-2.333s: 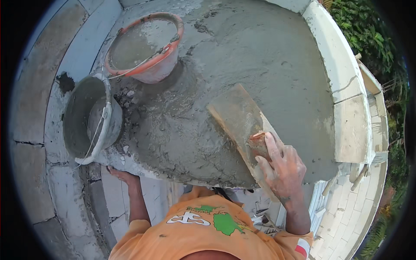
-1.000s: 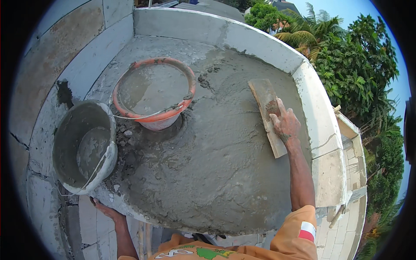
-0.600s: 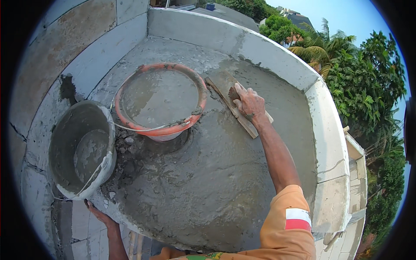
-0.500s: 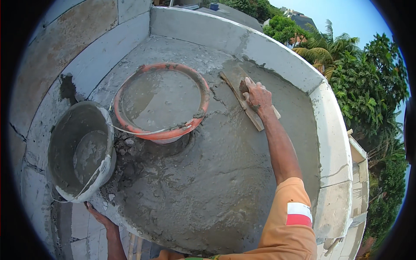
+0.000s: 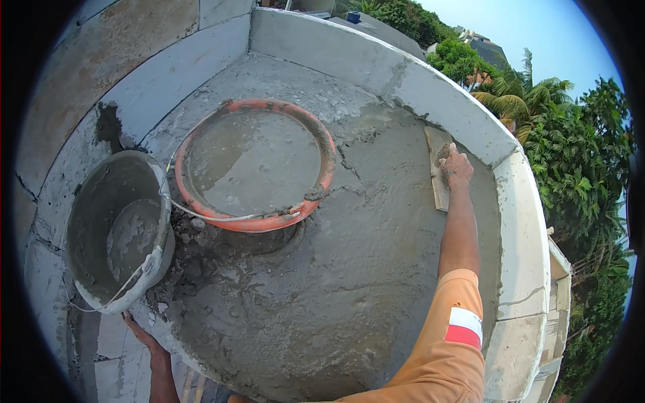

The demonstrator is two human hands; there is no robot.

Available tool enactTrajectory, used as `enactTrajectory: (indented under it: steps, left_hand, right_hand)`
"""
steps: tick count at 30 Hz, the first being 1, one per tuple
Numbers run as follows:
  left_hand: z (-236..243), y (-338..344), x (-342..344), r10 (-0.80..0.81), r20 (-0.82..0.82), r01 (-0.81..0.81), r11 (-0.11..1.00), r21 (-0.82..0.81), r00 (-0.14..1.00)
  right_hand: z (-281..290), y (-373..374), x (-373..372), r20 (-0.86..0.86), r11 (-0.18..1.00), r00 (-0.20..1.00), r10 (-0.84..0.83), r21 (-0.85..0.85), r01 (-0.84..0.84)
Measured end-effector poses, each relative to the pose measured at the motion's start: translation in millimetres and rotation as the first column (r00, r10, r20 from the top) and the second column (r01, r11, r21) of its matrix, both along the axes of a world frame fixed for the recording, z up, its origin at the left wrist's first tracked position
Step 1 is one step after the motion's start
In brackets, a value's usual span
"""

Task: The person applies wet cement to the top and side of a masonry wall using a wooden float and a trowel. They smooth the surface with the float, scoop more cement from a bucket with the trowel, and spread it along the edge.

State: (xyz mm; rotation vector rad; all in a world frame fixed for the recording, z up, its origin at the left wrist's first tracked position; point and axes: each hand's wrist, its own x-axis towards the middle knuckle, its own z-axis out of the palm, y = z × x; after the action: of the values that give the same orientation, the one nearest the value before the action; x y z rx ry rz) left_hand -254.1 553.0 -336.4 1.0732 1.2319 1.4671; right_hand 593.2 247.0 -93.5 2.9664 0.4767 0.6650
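We noted low pale walls (image 5: 316,41) bounding wet grey mortar (image 5: 349,269). The orange-rimmed bucket (image 5: 267,222) stood far left, holding grey mix; the grey bucket (image 5: 94,215) stood nearer, to its left. We found the wooden float (image 5: 435,168) far right on the mortar, right hand (image 5: 458,170) clamped on it. Left hand (image 5: 140,332): near left, below the grey bucket; we couldn't tell whether it gripped.

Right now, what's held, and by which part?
The right hand holds the wooden float by its handle; whether the left hand grips anything cannot be told.
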Motion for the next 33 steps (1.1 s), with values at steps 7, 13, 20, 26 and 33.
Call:
enactTrajectory:
  steps: [7,13,20,26,33]
  left_hand:
    - [-3.3,-4.0,4.6,0.055,-0.43,-0.035,0.998,0.054,0.901]
    - [2.7,-14.5,3.2,0.081,-0.534,-0.051,0.996,0.071,0.842]
    - [10.7,-9.9,9.7,0.043,-0.419,-0.038,0.999,0.022,0.907]
    - [27.9,-13.9,28.0,0.06,-0.309,-0.059,0.998,0.013,0.949]
    - [43.6,-19.3,34.9,0.011,-0.07,-0.018,0.995,-0.093,0.997]
  right_hand:
    - [2.2,-93.4,-24.9,-0.045,0.968,0.968,-0.247,0.022,0.249]
    - [24.6,-131.6,-96.2,-0.076,0.945,0.944,-0.321,0.034,0.324]
    - [31.7,-154.6,-79.1,-0.203,0.876,0.872,-0.446,0.102,0.472]
    - [16.4,-106.6,-75.0,-0.19,0.949,0.939,-0.288,0.073,0.306]
    - [18.1,-26.3,-96.6,-0.134,0.993,0.991,0.018,0.119,-0.002]
